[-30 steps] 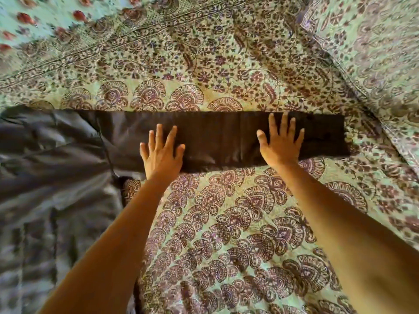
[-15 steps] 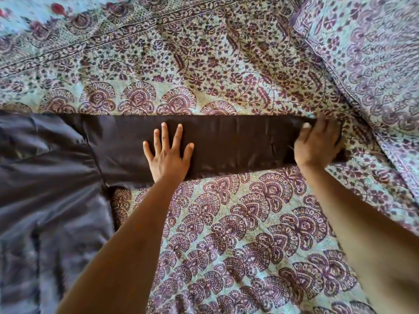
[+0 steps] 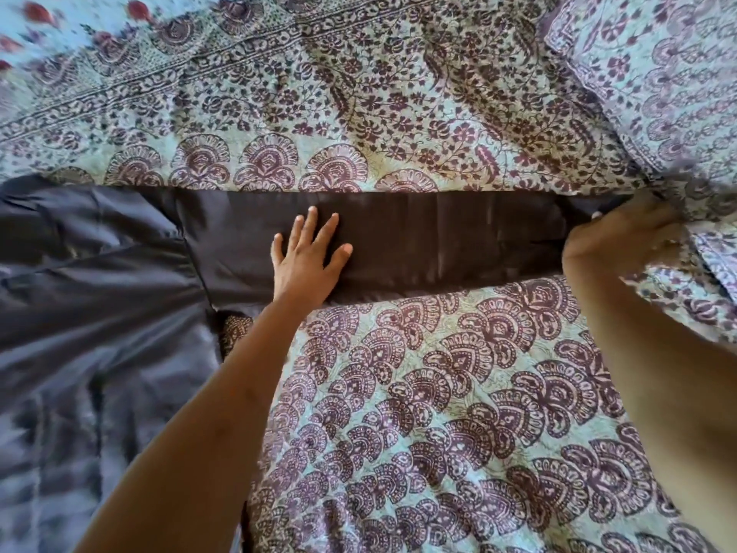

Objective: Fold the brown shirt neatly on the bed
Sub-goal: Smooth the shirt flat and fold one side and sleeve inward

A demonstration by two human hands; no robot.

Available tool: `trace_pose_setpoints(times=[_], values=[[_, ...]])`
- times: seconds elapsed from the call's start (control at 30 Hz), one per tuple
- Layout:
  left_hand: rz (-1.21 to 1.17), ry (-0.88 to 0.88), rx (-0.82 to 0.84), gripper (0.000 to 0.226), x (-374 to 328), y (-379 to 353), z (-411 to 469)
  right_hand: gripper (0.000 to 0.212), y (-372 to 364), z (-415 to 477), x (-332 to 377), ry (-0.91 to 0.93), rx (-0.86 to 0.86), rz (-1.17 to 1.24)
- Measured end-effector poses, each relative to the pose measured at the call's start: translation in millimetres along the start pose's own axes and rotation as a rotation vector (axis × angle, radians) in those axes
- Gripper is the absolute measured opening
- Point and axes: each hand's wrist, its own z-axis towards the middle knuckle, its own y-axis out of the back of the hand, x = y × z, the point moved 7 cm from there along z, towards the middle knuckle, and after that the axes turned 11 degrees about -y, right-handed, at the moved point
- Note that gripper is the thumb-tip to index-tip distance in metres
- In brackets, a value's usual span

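While the left hand (image 3: 309, 265) lies flat, fingers straight and spread, palm pressing the sleeve (image 3: 458, 237) and gripping nothing, the right hand (image 3: 622, 241) is at the sleeve's far right end with fingers curled in. It's blurred but looks to have the cuff end pinched, and the cuff itself is hidden under the hand. Sleeve is a flat dark band between the two hands, long axis left-right across the view. Its left end joins the body of the brown shirt (image 3: 99, 297), which spreads wrinkled over the left side of the bed and runs out of frame at the left and bottom edges. Key relation: left hand is on the sleeve nearer the shoulder seam, acting as anchor, and right hand is at the free end, well apart from it. Judgement: next move is likely carrying the cuff end leftward along that axis, toward or over the left hand, onto the shirt body. Only the right hand is placed for that, while the left marks the fold line. Risk: thin, slick-looking cloth could skew if the pull goes off-axis. Underneath is the patterned bedcover (image 3: 438, 393). A second printed cloth (image 3: 658, 73) bunches at upper right, just beside the right hand: pillow or fold, cannot tell.
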Motion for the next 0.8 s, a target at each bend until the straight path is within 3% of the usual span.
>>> trace_pose_setpoints(times=[0.07, 0.13, 0.27, 0.37, 0.57, 0.63, 0.8], values=[[-0.151, -0.074, -0.073, 0.050, 7, 17, -5, 0.066, 0, -35, 24, 0.157, -0.002, 0.063], [-0.221, -0.065, -0.200, 0.049, 26, 39, -14, 0.063, -5, -92, 59, 0.403, 0.025, 0.139], [-0.080, 0.174, -0.363, 0.044, 102, 71, -42, 0.056, -29, -248, 122, 0.902, 0.245, 0.284], [0.057, 0.277, -0.322, 0.042, 151, 77, -55, 0.058, -41, -352, 152, 1.203, 0.356, 0.251], [0.146, 0.274, -0.090, 0.053, 180, 52, -54, 0.057, -64, -441, 195, 1.304, 0.450, 0.142], [0.188, 0.274, -0.134, 0.053, 177, 49, -56, 0.057, -81, -436, 200, 1.298, 0.479, 0.068], [0.159, 0.287, -0.193, 0.049, 178, 50, -57, 0.061, -94, -411, 194, 1.337, 0.368, 0.024]])
